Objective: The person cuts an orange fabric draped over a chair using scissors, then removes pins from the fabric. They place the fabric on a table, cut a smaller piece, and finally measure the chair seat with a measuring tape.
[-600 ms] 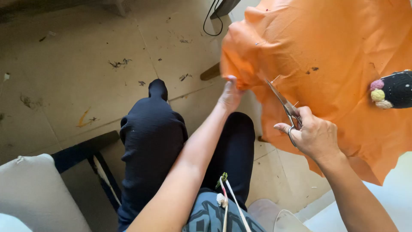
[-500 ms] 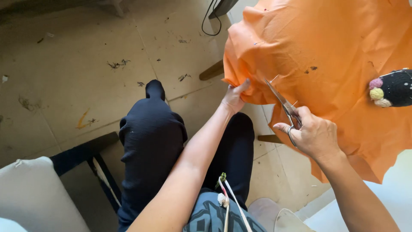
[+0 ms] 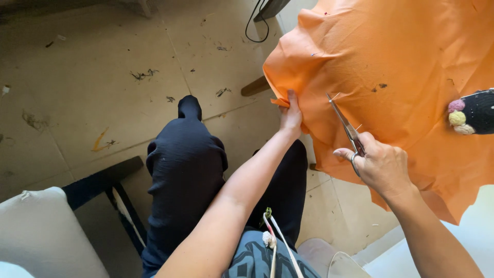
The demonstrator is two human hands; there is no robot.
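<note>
Over the edge of the surface [image 3: 463, 242] at my right, a big sheet of orange fabric [image 3: 401, 67] hangs down toward the tiled floor [image 3: 103, 62]. My left hand [image 3: 292, 114] is pinched shut on a folded bit of the fabric's lower left edge, thumb and fingers closed over it; I judge that grip is there to pull the cloth taut so it doesn't sag away from the blades. My right hand [image 3: 381, 167] is clenched through the loops of a pair of scissors [image 3: 346, 126], whose slim blades point up and to the left, lying against the cloth just right of the pinched edge. The tips look nearly closed, though I cannot tell whether they have any fabric between them.

Further right, a dark pincushion-like object with pink and yellow knobs [image 3: 471, 112] sits on top of the fabric, well apart from both hands. Below me are my knees in black trousers [image 3: 185, 164], one crossed forward, and a pale cushion [image 3: 41, 237] on a dark chair frame at the left. Thread scraps litter the floor.
</note>
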